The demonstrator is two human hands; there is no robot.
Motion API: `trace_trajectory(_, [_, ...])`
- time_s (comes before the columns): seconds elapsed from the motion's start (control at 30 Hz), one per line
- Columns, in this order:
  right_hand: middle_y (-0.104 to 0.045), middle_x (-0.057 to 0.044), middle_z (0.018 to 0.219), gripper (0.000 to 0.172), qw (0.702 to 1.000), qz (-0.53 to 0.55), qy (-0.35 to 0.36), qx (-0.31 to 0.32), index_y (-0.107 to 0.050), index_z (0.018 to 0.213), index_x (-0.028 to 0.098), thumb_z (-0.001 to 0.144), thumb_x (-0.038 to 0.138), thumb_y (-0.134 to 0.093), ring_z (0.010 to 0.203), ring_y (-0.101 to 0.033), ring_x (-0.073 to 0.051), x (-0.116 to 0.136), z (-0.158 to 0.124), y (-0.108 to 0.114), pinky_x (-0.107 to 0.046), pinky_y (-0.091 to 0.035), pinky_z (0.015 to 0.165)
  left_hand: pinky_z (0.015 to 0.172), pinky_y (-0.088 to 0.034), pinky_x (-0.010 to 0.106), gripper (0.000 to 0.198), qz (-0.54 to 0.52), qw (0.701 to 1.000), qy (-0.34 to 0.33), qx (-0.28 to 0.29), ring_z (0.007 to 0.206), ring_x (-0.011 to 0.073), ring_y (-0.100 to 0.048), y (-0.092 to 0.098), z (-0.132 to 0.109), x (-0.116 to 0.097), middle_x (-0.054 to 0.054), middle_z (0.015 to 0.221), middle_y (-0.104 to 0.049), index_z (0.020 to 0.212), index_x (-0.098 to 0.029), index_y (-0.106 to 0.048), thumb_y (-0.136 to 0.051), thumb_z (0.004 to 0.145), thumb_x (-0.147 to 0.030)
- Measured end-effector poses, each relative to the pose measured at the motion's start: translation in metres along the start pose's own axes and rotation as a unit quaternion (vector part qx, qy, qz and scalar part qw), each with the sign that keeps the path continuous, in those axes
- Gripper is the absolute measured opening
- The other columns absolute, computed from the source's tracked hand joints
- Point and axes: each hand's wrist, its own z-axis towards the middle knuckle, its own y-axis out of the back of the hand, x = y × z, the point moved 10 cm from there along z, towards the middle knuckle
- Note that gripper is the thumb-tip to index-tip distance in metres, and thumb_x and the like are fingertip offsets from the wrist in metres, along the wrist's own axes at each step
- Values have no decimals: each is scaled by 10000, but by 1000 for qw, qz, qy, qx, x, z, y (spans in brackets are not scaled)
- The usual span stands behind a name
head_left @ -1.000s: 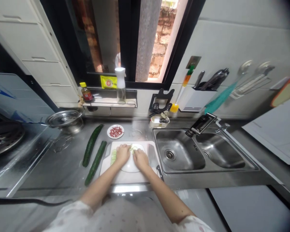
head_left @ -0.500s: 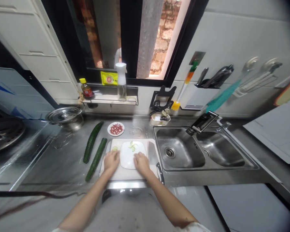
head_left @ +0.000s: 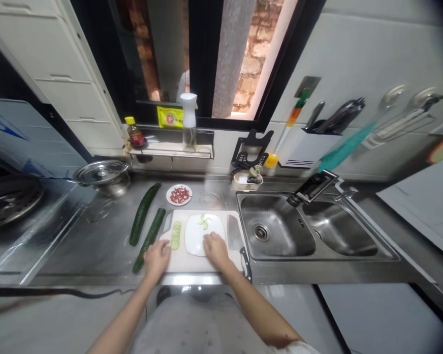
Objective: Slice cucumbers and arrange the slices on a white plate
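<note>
My left hand [head_left: 157, 257] rests at the left edge of the white cutting board [head_left: 203, 265], its fingers loosely bent and apart, close to the lower cucumber [head_left: 148, 242]. Just right of it a row of overlapping cucumber slices [head_left: 175, 236] lies on the board. A white square plate [head_left: 195, 241] sits mid-board, with a few thin green pieces [head_left: 205, 221] fanned near its far side. My right hand [head_left: 216, 251] reaches over the plate's right part, fingertips drawn together; anything between them is too small to make out. At the board's right lies a knife [head_left: 245, 261] with a black handle.
Another cucumber [head_left: 143, 215] lies further left. Behind the board stands a small plate [head_left: 188, 197] of chopped reddish bits. A lidded steel pot [head_left: 112, 186] is at the back left. The double sink [head_left: 280, 256] and its faucet [head_left: 310, 189] are on the right.
My left hand has moved left and nearer to me, off the slices, so their whole row shows. My right hand stays over the plate. The view has shifted slightly.
</note>
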Motion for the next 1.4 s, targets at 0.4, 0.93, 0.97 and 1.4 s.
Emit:
trace_trajectory(0.4, [-589, -66, 971, 286, 999, 41, 18, -28, -622, 1055, 201, 951, 257, -362, 919, -514, -173, 12, -11, 6, -250, -352, 811, 842, -352, 385, 307, 30, 998, 58, 16, 984, 265, -562, -4, -9, -5, 70, 1028, -663, 1061, -237, -636, -516, 818, -381])
trace_trajectory(0.93, [-604, -68, 926, 275, 991, 93, 37, -91, -649, 1015, 186, 942, 245, -391, 883, -545, -174, 15, -20, 18, -254, -395, 778, 821, -339, 336, 183, -19, 998, 62, -26, 963, 249, -572, -15, -2, -3, 51, 952, -676, 908, -214, -649, -570, 779, -318])
trace_trajectory(0.97, [-604, -67, 920, 273, 990, 96, 40, -94, -650, 1014, 185, 941, 244, -393, 877, -547, -175, 15, -20, 19, -255, -397, 775, 819, -337, 329, 168, -26, 998, 57, -31, 946, 242, -577, -14, -2, -4, 45, 931, -679, 896, -214, -647, -570, 780, -307])
trace_trajectory(1.4, [-622, -72, 897, 263, 986, 130, 39, -94, -652, 1033, 185, 921, 246, -423, 875, -563, -186, 19, -19, 23, -280, -419, 794, 646, -385, 242, 166, -215, 975, 24, -52, 692, 170, -592, -8, 0, -18, 9, 757, -667, 832, -195, -622, -593, 751, -337])
